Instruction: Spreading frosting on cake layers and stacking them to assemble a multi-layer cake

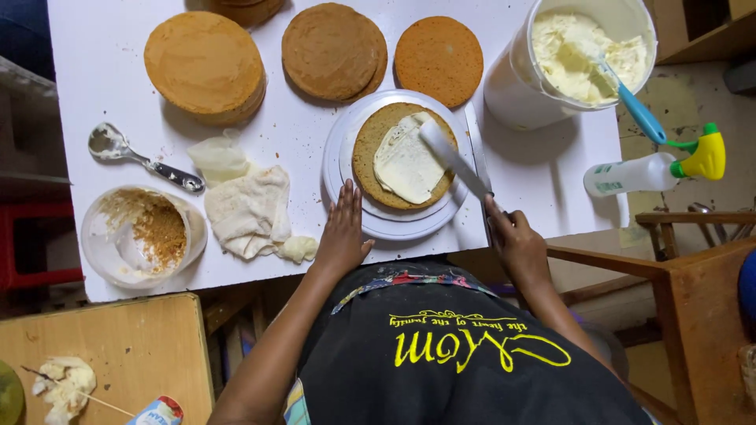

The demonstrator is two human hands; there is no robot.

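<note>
Closest in, the left hand [343, 233] lies flat with its fingers stretched out, palm down on the bench [94, 71], fingertips touching the near rim of the white turntable [394, 224], holding nothing. Over on the other side the right hand [513, 240] is wrapped round the handle of a long spatula [453, 157], gripping it at the near edge of the bench, and the blade reaches in over the cake layer [370, 149] that sits on the turntable, the tip pressed into the patch of white cream [405, 165] covering the layer's right half while the left half shows bare brown crumb. The turntable stands near the middle of the bench's near edge. Along the far edge, three more round sponge layers: a thick pale stack [206, 64] to the left, a darker one [334, 51] in the middle, a thinner orange-brown one [439, 59] just right of it. At the far right corner, a big white tub of cream [512, 86] with a blue-handled spoon [630, 102] stuck in it. A spray bottle [646, 169] with a yellow and green nozzle lies on its side at the right edge. Left of the turntable, a crumpled cream cloth [250, 211], a metal scoop [138, 153] beyond it, and at the near left corner a clear bowl [142, 234] smeared with brown crumbs.
</note>
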